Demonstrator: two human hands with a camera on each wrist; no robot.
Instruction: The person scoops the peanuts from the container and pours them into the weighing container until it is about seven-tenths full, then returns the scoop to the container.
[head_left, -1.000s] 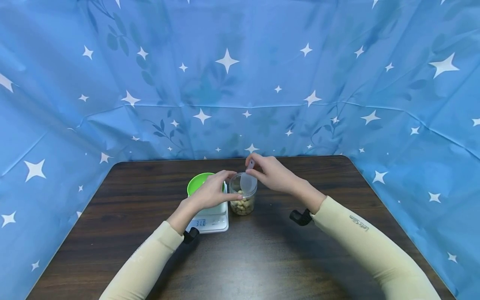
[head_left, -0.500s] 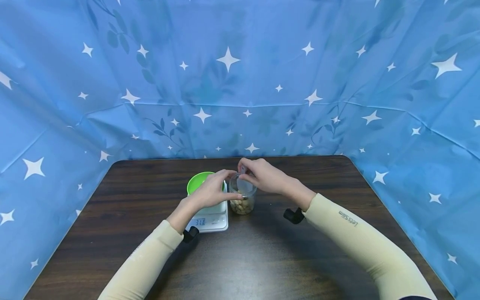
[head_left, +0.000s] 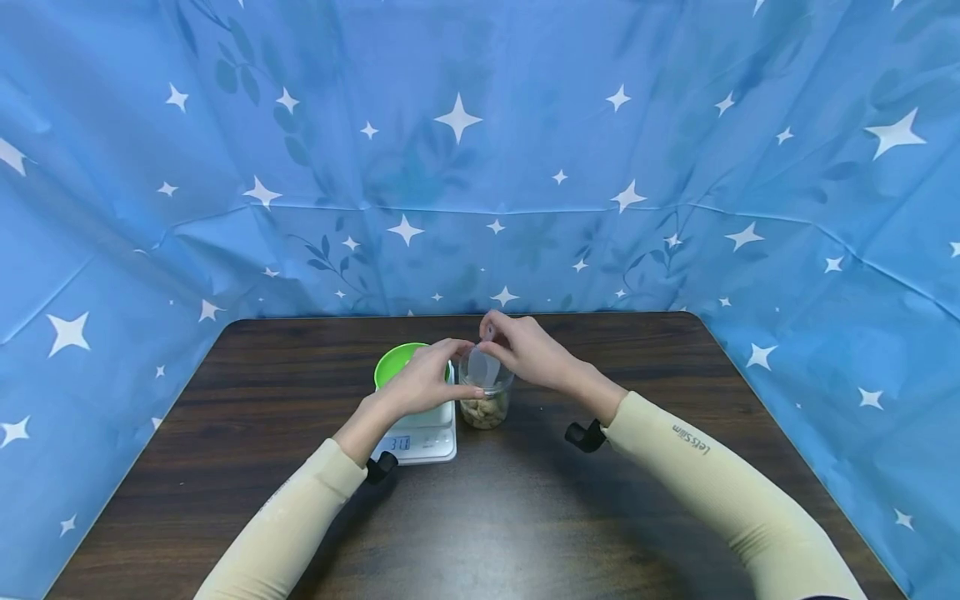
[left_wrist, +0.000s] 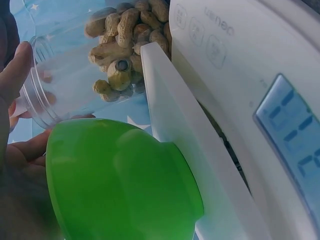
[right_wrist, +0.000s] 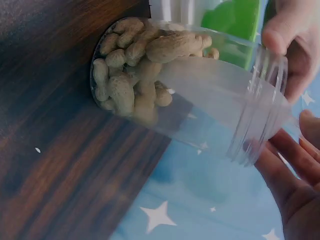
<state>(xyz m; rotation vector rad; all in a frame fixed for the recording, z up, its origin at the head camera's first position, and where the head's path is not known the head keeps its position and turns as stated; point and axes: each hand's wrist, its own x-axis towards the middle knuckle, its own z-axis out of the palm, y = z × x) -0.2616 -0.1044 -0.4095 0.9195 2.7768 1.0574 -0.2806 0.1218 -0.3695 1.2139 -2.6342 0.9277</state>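
A clear plastic jar [head_left: 507,390] stands on the table with several unshelled peanuts [right_wrist: 122,75] in its lower part. My left hand [head_left: 420,382] grips the jar near its rim, thumb on the near side and fingers on the far side. My right hand [head_left: 536,354] pinches the handle of a translucent white scoop [head_left: 482,367] above the mouth. In the right wrist view the scoop's blade [right_wrist: 210,82] reaches down inside the jar to the peanuts. How many it carries, I cannot tell.
Just left of the jar is a white digital scale [head_left: 429,450] with a lit display [left_wrist: 290,125]. A green bowl [head_left: 393,364] sits on it, partly behind my left hand. The dark wooden table [head_left: 510,517] ends at a blue star-patterned cloth [head_left: 480,167].
My right hand has moved left and the scoop has gone deeper into the jar, then risen very slightly. My left hand keeps its hold on the jar.
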